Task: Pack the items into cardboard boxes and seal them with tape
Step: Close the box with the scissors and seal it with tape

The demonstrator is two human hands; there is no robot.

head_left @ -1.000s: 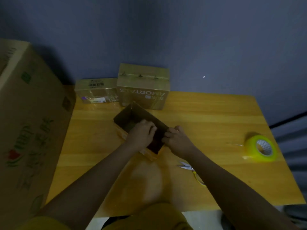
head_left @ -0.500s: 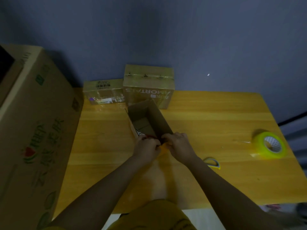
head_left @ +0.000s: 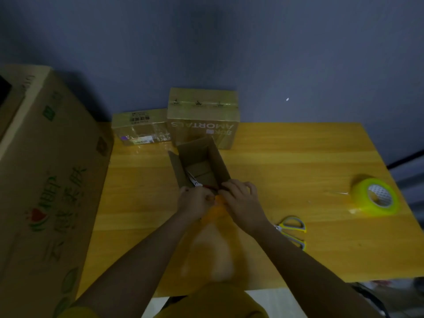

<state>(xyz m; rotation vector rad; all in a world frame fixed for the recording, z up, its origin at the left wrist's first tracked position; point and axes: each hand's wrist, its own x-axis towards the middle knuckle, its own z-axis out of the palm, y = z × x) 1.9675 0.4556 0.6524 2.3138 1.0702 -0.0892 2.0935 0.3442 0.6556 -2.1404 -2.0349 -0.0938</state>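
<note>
Tape roll (head_left: 376, 196) right, scissors (head_left: 294, 232) near, sealed boxes (head_left: 203, 117) behind open box (head_left: 199, 165)

We are wearing a mustard-yellow top (head_left: 213, 301), its cloth showing at the bottom edge of the view and again at the left shoulder (head_left: 78, 313). Our forearms are showing bare from elbow to wrist, with no sleeves reaching them. Our hands, the left (head_left: 195, 200) and the right (head_left: 241, 198), are wearing no gloves, rings or watch that we can make out.
</note>
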